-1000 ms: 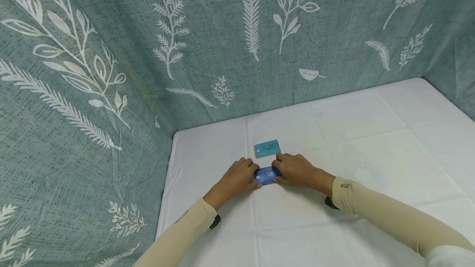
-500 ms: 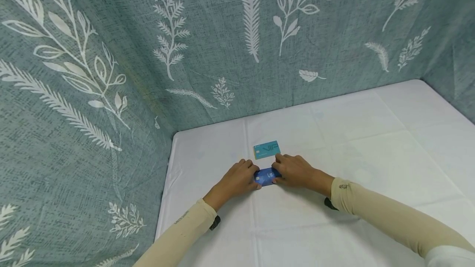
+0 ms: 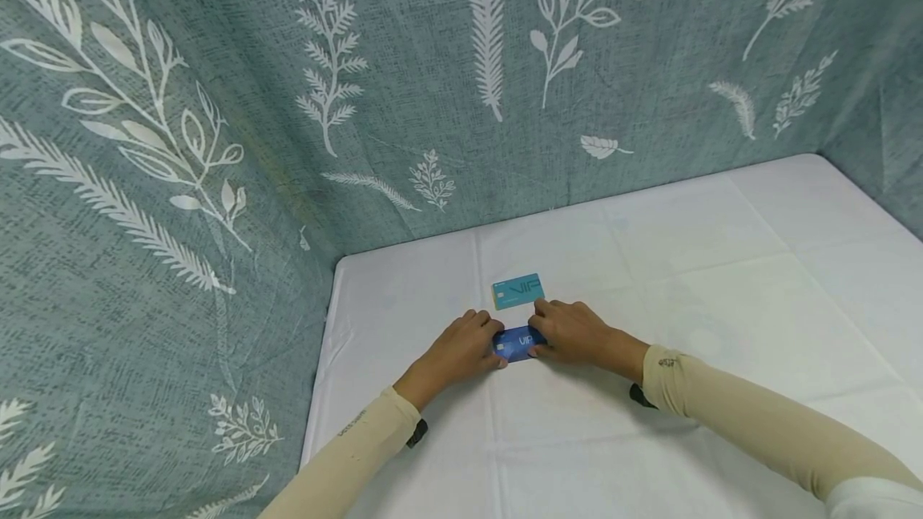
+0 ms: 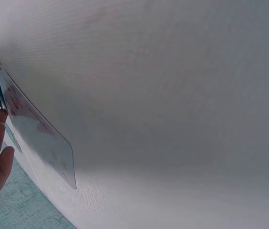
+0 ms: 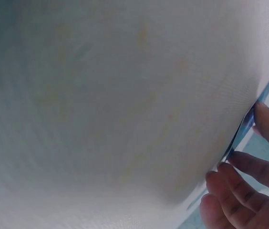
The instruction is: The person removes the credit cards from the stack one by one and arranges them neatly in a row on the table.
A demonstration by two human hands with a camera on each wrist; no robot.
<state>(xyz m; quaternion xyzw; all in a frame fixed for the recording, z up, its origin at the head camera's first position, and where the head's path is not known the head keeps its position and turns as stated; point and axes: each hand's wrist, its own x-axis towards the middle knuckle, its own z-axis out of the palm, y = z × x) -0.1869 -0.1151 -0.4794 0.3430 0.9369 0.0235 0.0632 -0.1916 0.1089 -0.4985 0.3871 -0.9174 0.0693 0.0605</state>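
Observation:
A dark blue card printed "VIP" (image 3: 515, 343) lies flat on the white cloth between the two hands. My left hand (image 3: 465, 347) pinches its left end, thumb at the near edge and curled fingers at the far edge. At the right end, my right hand (image 3: 577, 332) grips it likewise between thumb and fingers. Just beyond lies a teal card (image 3: 517, 291), also marked "VIP", near the right hand's fingertips. In the left wrist view, a pale card with faint reddish print (image 4: 44, 131) extends beside the left fingers; the head view hides it behind the hand.
White cloth (image 3: 685, 279) with fold creases covers the table. Behind and to the left hangs a grey-green curtain (image 3: 433, 62) with white leaf prints, meeting the table's far and left edges. Dark wrist cameras (image 3: 642, 396) sit under both wrists.
Both hands keep their places on the blue card, and the teal card lies where it was. Only a slight shift of the head view shows.

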